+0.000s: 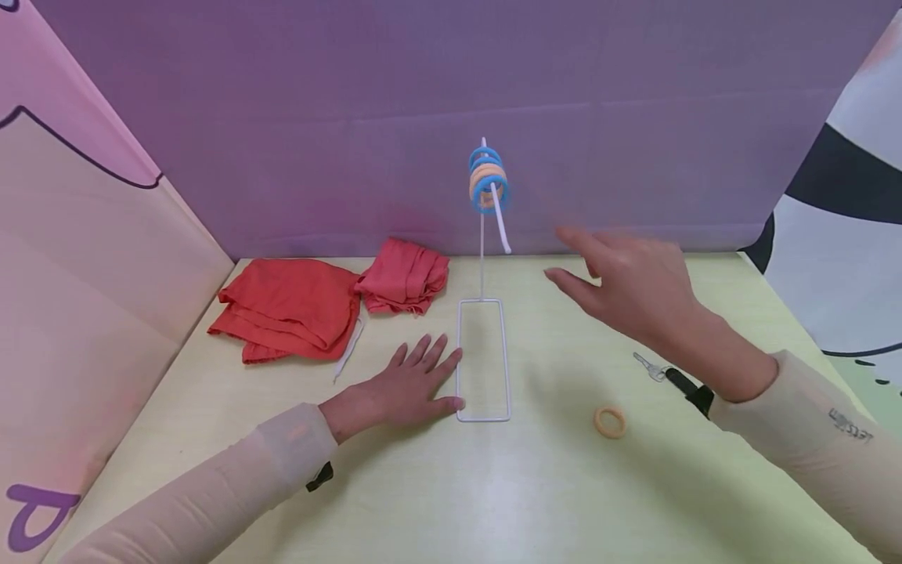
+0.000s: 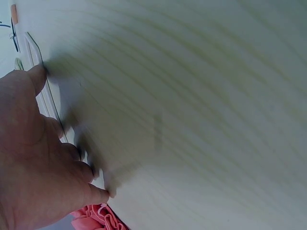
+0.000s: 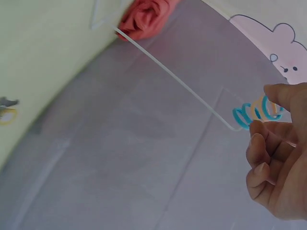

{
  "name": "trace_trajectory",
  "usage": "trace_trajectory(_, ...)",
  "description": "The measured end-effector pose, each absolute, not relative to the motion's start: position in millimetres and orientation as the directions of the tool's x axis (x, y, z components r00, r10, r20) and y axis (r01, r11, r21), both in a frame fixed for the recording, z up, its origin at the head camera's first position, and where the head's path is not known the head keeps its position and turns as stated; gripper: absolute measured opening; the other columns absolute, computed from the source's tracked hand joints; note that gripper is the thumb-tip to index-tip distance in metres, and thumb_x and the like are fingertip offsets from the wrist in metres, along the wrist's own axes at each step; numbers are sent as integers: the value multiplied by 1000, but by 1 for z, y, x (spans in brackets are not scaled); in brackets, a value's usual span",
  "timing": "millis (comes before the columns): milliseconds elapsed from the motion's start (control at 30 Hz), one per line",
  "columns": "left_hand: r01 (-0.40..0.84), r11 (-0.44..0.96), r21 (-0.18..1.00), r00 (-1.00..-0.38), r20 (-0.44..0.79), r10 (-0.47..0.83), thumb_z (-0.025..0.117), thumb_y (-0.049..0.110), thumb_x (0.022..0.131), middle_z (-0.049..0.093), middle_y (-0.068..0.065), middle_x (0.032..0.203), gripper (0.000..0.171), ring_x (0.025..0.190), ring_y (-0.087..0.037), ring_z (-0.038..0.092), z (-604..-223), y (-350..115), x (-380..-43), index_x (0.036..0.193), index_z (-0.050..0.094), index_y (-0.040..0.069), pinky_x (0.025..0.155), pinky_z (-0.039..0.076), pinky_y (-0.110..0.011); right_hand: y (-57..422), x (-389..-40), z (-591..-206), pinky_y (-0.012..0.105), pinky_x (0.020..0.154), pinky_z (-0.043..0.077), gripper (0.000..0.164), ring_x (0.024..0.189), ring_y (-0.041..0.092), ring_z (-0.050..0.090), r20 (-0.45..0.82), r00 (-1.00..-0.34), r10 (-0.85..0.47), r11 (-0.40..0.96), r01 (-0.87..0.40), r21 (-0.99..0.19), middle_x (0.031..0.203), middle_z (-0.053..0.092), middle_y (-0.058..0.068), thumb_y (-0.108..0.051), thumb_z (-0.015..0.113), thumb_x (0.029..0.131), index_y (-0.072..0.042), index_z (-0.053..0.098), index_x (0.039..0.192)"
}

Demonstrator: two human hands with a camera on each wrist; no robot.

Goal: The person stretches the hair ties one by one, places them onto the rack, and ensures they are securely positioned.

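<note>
A white wire stand has its rectangular base (image 1: 508,360) on the table and a rod (image 1: 501,223) jutting from its upright. Blue and tan rings (image 1: 488,184) hang together along that rod. Spread nearly flat, my left hand (image 1: 405,392) rests with thumb and index fingertips at the base's left side. My right hand (image 1: 637,286) is raised to the right of the rod, thumb and index finger parted with nothing between them. In the right wrist view the blue rings (image 3: 242,117) show just beyond its fingers. A single tan ring (image 1: 609,422) lies below it on the table.
Two folded cloths, one red (image 1: 292,305) and one pinkish red (image 1: 404,276), lie at the back left. A thin white pen-like stick (image 1: 348,348) is beside them. A key (image 1: 651,366) with a black fob lies under the right forearm. A purple backdrop (image 1: 352,157) borders the table's far edge.
</note>
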State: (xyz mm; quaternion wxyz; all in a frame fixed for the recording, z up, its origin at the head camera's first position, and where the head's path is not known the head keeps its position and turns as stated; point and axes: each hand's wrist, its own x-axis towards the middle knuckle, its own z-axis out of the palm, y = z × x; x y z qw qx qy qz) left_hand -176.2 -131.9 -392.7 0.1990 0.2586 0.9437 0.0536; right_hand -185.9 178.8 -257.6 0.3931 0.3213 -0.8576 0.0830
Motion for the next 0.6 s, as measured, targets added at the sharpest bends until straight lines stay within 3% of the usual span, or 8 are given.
trace_trajectory(300,468,860,205,-783,-356,511,42,67,97,-4,-6,171,85,157,-34,-9,-393,-132,-177,163,6,27,125,2,-60,216,-148,-299,24,42,28,43,51,3,35,415,-774,-478,835,-547,-59,65,49,-13,-38,75,86,-19,70,124)
trace_trajectory(433,470,858,204,-783,-353,513,42,68,97,-4,-6,171,85,157,-34,-9,-394,-132,-178,163,7,27,125,2,-61,228,-134,-317,23,42,28,44,49,0,33,258,-844,-470,856,-507,-100,63,46,-17,-42,74,88,-20,69,126)
trace_trajectory(600,468,858,210,-780,-359,513,42,68,97,-4,-7,171,85,157,-34,-9,-392,-132,-178,163,7,26,124,2,-61,241,-123,-342,23,43,26,50,47,0,31,108,-887,-449,874,-461,-155,58,42,-18,-48,74,86,-20,69,127)
